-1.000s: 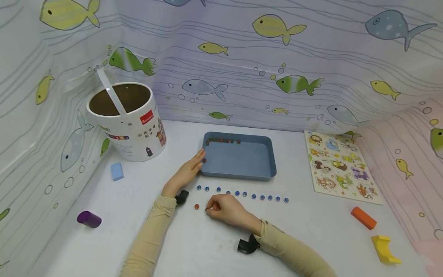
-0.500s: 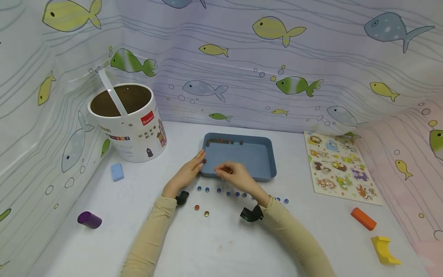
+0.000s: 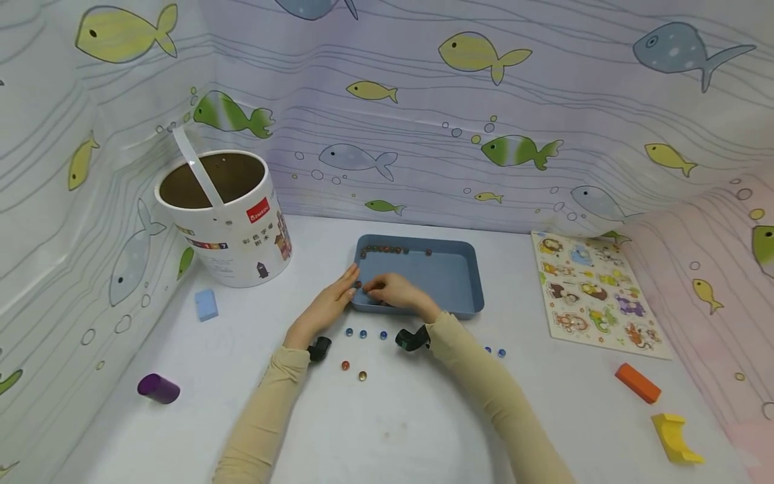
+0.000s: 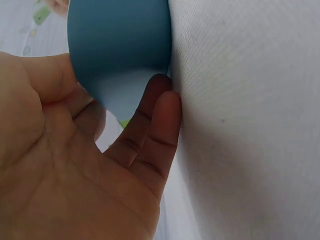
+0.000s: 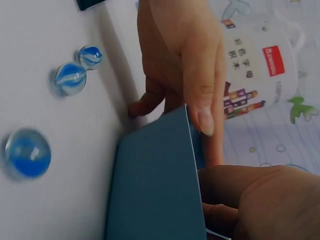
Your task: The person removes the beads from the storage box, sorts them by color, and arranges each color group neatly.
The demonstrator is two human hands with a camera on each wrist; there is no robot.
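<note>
My left hand rests with straight fingers against the left wall of the blue-grey tray; up close in the left wrist view, fingertips touch the tray's outer side near the table. Inside the tray's front left part, my right hand has curled fingers low over the floor, pinching a marble mostly hidden by the hand. A reddish-brown marble lies by the left wall. Several brownish marbles line the back wall, and one marble stands apart to their right.
Blue marbles form a row before the tray, partly behind the right arm. An orange marble and a yellowish marble lie nearer. Around stand a white bucket, animal puzzle board, and blue, purple, orange, yellow blocks.
My right hand has moved from the table in front of the blue row, over the tray's front wall and down inside. One marble by the back wall has rolled right. The left hand stays put.
</note>
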